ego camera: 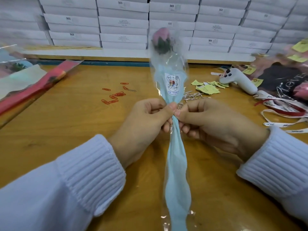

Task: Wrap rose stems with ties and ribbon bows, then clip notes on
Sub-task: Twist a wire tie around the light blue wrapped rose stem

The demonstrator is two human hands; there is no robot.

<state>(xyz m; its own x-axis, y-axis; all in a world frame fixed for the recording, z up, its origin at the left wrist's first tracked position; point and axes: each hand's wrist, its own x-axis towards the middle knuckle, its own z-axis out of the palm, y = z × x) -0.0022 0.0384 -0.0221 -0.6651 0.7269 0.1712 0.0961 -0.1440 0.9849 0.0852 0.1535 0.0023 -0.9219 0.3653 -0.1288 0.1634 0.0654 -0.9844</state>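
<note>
Pale-blue wrapped rose [173, 80] held upright above the wooden surface [66, 122]. Fingers of the left hand [146, 120] and right hand [208, 119] are clamped on its gathered stem. Twisting the silver tie [179, 106] snugly while keeping the wrap bunched seems best.

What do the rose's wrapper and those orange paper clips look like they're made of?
Wrapper: clear glossy plastic film, likely cellophane; it shows glare and the rose through it. Its pale blue liner looks matte, perhaps paper or tissue. Paper clips: thin bent wire, seemingly orange-coated metal.
</note>
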